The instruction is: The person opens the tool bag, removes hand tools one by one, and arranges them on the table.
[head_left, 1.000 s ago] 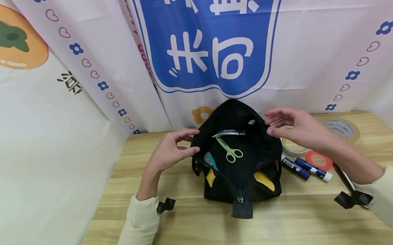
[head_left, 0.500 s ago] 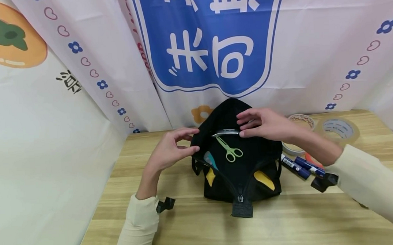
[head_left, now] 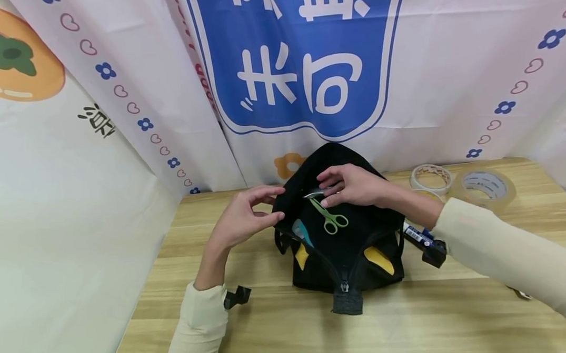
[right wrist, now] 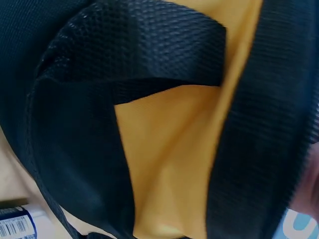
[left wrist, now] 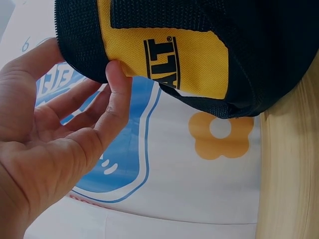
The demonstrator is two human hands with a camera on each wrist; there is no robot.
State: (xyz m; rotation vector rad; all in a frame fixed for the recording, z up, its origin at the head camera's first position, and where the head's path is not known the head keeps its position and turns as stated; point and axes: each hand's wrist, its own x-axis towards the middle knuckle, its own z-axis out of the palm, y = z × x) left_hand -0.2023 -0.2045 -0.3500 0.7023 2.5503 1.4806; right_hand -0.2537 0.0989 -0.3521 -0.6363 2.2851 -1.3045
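Observation:
A black fabric bag (head_left: 348,252) with yellow panels stands on the table with its zipped mouth wide open. My left hand (head_left: 242,212) pinches the left rim of the bag; the left wrist view shows thumb and index finger (left wrist: 117,89) at its black edge. Inside the bag, my right hand (head_left: 352,186) has thumb and fingers parted around a slim, pointed silver item (head_left: 314,194), partly hidden by the fingers. Just below it lie green-handled scissors (head_left: 331,223), and a teal and grey item (head_left: 302,232) sits at the left. The right wrist view mostly shows the yellow panel (right wrist: 169,159).
To the bag's right are a roll of tape (head_left: 431,178), a wider clear tape roll (head_left: 485,186) and a blue-and-white tube (head_left: 416,235). A small dark item (head_left: 519,292) peeks out below the right sleeve. A printed curtain (head_left: 450,85) hangs behind the table (head_left: 233,336).
My right hand has moved left from the bag's right rim into its mouth, reaching the silver item. The left hand keeps its place on the left rim.

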